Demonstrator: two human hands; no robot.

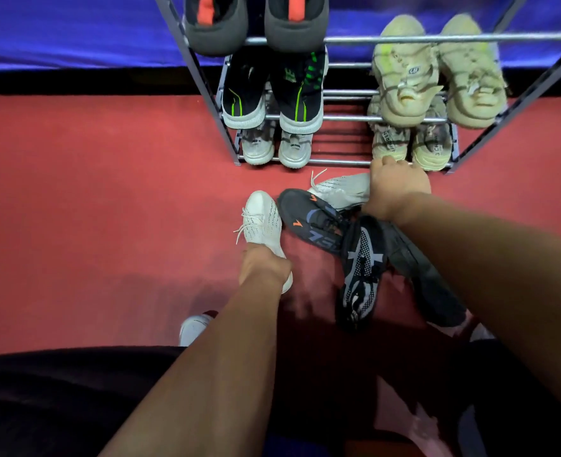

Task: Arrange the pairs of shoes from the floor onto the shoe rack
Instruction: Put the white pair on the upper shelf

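While left hand [264,267] gripped white shoe [261,222] at heel, fingers curled round it, right hand [399,186] lay over heel of second shoe [341,189], fingers hidden; grip not tellable.

left hand [265,266]: grips white shoe [261,222] | right hand [399,188]: holds second white shoe [342,191]

The shoe rack [338,162] at 12 o'clock has smooth metal bars with a dull silver shine. The floor [91,209] is matt red, finely rough like carpet. The white shoe [261,222] at centre is knitted cloth; the dark shoe [360,275] at 4 o'clock shows open mesh. The beige shoes [404,77] at 1 o'clock look fuzzy and worn.
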